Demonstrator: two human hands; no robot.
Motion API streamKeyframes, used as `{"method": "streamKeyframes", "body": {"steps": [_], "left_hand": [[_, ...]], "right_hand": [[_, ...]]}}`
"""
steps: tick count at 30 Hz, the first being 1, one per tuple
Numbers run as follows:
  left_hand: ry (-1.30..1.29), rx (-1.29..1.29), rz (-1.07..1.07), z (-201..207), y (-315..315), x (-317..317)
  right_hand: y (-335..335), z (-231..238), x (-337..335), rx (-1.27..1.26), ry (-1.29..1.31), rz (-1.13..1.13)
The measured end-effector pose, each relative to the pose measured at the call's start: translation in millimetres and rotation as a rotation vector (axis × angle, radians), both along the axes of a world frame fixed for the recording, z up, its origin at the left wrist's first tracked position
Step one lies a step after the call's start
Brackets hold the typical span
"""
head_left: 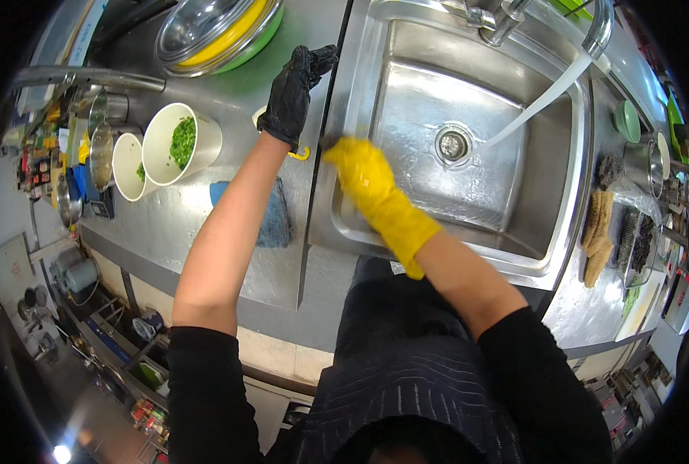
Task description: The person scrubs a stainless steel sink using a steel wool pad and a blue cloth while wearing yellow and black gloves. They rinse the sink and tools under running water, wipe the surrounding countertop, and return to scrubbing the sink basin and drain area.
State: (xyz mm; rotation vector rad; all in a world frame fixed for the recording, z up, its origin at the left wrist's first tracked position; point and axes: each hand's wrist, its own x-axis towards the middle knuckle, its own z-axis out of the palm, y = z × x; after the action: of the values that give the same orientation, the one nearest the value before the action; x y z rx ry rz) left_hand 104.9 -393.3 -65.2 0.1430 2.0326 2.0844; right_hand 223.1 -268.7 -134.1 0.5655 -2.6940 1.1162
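Observation:
My left hand [288, 94], in a black glove, is over the steel counter just left of the sink. Its fingers reach to the right and look apart, with nothing visible in them. My right hand [360, 170] wears a long yellow rubber glove and is above the sink's left rim. Those fingers are curled and smeared by motion, with a small dark thing [330, 142] at their tips that I cannot make out. A curved yellow piece [302, 155] shows beside my left wrist. Water pours from the faucet [598, 37] into the steel sink [445, 100].
Left on the counter stand two white tubs, the larger tub [209, 147] holding chopped greens. A folded blue cloth [271, 216] lies nearer me. Stacked bowls [228, 46] stand behind. Right of the sink are brown scrubbing brushes [596, 236] and a green bowl [627, 121].

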Motion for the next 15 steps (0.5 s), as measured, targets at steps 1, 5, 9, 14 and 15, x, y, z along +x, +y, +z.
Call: {"method": "streamKeyframes", "body": {"steps": [1,5,9,14,15], "left_hand": [[-0.024,-0.013,0.028,1.3,-1.4,4.5],[-0.082,-0.016,0.039,-6.0,-5.3,20.5],[-0.081,0.017,0.036,-15.0,-11.2,37.9],[-0.137,-0.041,0.037,-12.7,-27.1,66.1],[-0.134,-0.057,0.033,-6.8,-26.4,73.3]], "right_hand": [[-5.2,4.9,24.0,-0.012,0.024,0.045],[-23.1,21.6,75.1,0.043,-0.101,0.195],[-27.0,20.3,83.5,0.053,-0.058,0.271],[-20.1,16.0,91.7,0.033,0.008,0.354],[-16.2,9.8,73.7,0.022,0.064,0.257]]}}
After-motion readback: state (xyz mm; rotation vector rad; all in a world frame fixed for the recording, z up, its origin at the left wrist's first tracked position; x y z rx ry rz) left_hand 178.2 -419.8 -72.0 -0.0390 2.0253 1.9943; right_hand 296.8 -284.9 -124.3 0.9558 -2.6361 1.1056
